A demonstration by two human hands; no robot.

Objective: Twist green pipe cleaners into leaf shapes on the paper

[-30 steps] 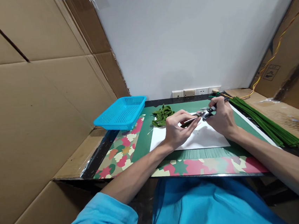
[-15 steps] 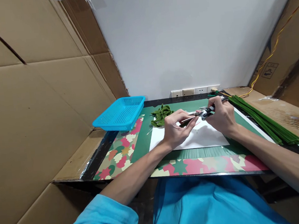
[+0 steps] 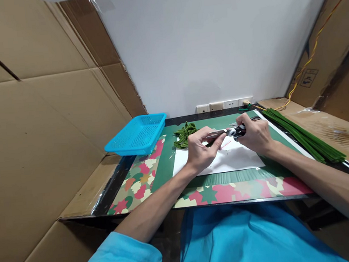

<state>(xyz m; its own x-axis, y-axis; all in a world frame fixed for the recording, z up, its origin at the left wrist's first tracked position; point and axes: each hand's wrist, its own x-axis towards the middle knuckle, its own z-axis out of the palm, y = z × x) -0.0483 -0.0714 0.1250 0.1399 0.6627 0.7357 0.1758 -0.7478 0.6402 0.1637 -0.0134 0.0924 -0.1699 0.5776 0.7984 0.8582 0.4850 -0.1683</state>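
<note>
My right hand [image 3: 256,134] is wrapped round the dark handles of a pair of scissors [image 3: 232,132], whose blades point left toward my other hand. My left hand [image 3: 202,151] is closed in a pinch, its fingertips on a small dark item [image 3: 209,143] beside the blades; that item is too small to make out. Both hands are above a white paper sheet [image 3: 242,159] with a thin red line on it. A heap of bent green stems [image 3: 184,133] lies just beyond my left hand.
A blue perforated basket [image 3: 138,134] sits at the table's back left. Long straight green stems [image 3: 306,134] lie along the right side. Cardboard walls [image 3: 52,118] stand left and right, with wall sockets [image 3: 217,106] behind the table.
The scissors have turned a little, and their blades now show more plainly beside my left fingers. The whole view has shifted slightly. Both hands keep their grip.
</note>
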